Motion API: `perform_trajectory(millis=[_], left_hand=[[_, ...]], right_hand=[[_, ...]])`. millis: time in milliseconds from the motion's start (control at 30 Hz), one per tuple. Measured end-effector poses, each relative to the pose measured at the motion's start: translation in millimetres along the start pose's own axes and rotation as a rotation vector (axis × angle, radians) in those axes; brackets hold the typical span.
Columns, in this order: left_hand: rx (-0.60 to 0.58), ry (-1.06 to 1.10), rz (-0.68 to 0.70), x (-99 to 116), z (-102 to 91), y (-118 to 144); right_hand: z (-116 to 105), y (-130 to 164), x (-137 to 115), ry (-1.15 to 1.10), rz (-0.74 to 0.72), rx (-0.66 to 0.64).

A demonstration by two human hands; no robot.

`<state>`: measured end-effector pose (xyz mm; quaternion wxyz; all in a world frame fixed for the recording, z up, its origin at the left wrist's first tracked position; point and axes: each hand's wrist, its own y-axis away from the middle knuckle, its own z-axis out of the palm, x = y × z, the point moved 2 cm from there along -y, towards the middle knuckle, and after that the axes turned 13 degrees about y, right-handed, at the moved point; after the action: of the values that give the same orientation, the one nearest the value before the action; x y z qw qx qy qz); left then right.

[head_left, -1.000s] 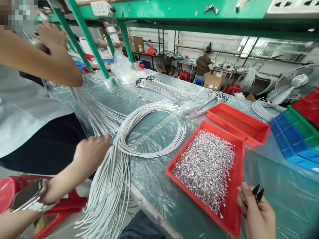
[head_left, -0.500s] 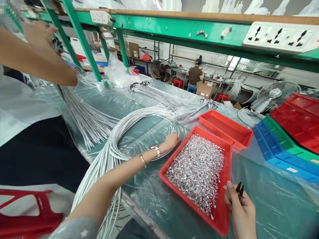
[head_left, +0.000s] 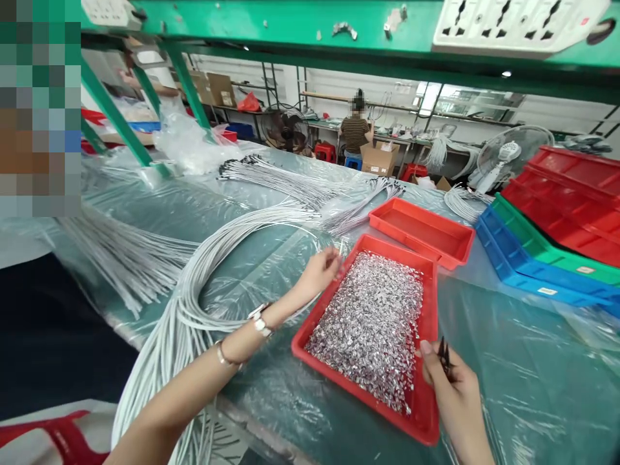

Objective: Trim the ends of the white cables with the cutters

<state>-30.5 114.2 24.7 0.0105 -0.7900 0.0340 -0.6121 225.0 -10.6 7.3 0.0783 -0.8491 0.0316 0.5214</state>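
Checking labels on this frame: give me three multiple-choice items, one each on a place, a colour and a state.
1. Where is the left hand?
A. at the parts tray's left edge
B. on the fan
C. inside the blue tray

2. What colour is the tray of metal parts?
A. green
B. red
C. blue

3. What is the right hand doing?
A. lying flat and open
B. closed on dark snips
C. pulling a cable

Answers: 1 A, its fingers meet the rim beside the white cables; 2 B, the rim is red; 3 B, the dark snips poke out of its grip.

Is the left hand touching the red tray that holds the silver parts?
Cannot tell. In the head view the left hand reaches the red tray edge, but contact is unclear.
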Motion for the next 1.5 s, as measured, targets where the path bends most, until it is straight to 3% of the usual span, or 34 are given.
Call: perform_trajectory(millis=[200,367,667,833,1033,1333,1500], left_hand=[[-0.409,0.319,0.055,29,45.0,58],[-0.561,0.425,0.019,29,56.1,83],[-0.650,0.485,-0.100,20,64.6,92],[-0.690,0.478,-0.112,20,64.9,93],[-0.672,0.359,-0.053,20,64.0,93],[-0.647,0.364,-0.044,21,60.9,94],[-0.637,0.377,-0.058,21,60.4,95]], right_hand=[[11,2,-13,0.025,-0.086,-0.099],[18,10,-17,0.038,-0.124,-0.194],[19,17,-16,0.000,-0.117,-0.279],[21,19,-17,-0.079,0.031,-0.291],[19,21,-19,-0.068,0.111,-0.348],[20,27,-28,0.012,0.154,-0.309],[19,29,-24,0.014,0.255,-0.350]])
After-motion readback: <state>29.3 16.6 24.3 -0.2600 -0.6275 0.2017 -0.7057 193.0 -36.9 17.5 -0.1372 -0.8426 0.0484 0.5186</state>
